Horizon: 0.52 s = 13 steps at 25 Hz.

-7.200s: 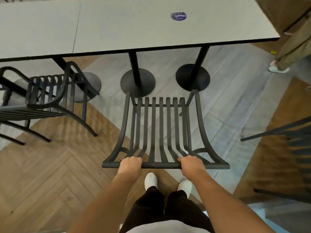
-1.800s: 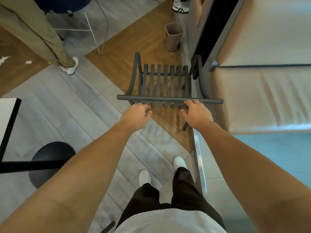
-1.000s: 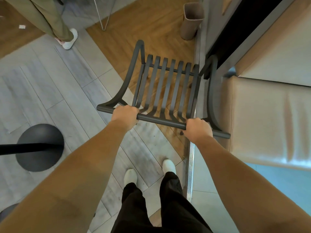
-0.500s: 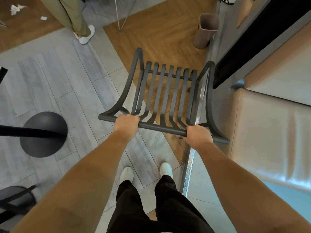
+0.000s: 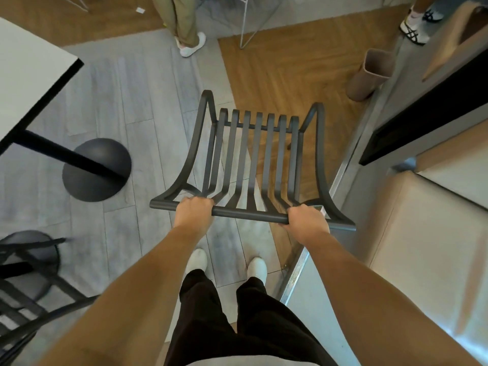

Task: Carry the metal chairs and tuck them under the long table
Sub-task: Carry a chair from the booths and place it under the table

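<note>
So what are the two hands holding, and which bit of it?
Both hands hold the dark metal chair by the top rail of its backrest: the left hand near the rail's left end, the right hand near its right end.

One head-worn wide-angle view only, looking steeply down and slightly forward over the person's own forearms, dark trousers and white shoes (image 5: 196,261) to the floor (image 5: 148,107). Close range: the chair (image 5: 253,154) and both hands on its top rail, left hand (image 5: 194,211) and right hand (image 5: 307,220), sit mid-frame. Edges bend with lens distortion: worktop (image 5: 29,75) corner at far left, padded bench (image 5: 427,233) at right, another person's legs (image 5: 182,19) along the top.
</note>
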Tool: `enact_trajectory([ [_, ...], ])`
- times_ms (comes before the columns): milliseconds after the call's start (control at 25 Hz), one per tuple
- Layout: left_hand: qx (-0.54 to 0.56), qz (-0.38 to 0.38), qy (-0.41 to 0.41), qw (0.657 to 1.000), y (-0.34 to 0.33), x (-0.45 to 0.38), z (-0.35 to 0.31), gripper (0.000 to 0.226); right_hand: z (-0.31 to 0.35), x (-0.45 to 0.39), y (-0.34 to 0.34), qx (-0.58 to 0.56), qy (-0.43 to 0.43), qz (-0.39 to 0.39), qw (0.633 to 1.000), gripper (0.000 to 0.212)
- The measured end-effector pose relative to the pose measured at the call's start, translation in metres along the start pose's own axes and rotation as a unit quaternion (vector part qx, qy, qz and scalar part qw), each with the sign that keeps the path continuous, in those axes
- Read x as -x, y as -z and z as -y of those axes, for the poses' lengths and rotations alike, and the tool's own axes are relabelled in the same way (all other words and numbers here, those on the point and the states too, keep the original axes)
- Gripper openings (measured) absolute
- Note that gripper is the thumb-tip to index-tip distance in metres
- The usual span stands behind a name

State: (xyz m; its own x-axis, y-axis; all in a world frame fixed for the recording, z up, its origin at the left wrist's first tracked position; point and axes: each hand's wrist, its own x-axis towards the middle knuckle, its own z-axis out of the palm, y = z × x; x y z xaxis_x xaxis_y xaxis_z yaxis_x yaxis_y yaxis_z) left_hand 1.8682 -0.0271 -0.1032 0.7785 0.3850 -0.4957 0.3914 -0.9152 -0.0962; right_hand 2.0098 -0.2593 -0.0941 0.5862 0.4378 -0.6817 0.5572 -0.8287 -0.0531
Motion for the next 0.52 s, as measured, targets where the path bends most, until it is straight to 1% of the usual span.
enact_trajectory([
  [360, 0.077, 0.008, 0.103, 0.992, -0.066, 0.083, 0.035, 0.019, 0.057, 0.020, -0.023, 0.098, 0.079, 0.008, 0.992, 0.045],
  [520, 0.086, 0.011, 0.121, 0.989, -0.092, 0.128, 0.057, 0.020, 0.091, 0.033, -0.041, 0.116, 0.100, 0.022, 0.988, 0.048],
])
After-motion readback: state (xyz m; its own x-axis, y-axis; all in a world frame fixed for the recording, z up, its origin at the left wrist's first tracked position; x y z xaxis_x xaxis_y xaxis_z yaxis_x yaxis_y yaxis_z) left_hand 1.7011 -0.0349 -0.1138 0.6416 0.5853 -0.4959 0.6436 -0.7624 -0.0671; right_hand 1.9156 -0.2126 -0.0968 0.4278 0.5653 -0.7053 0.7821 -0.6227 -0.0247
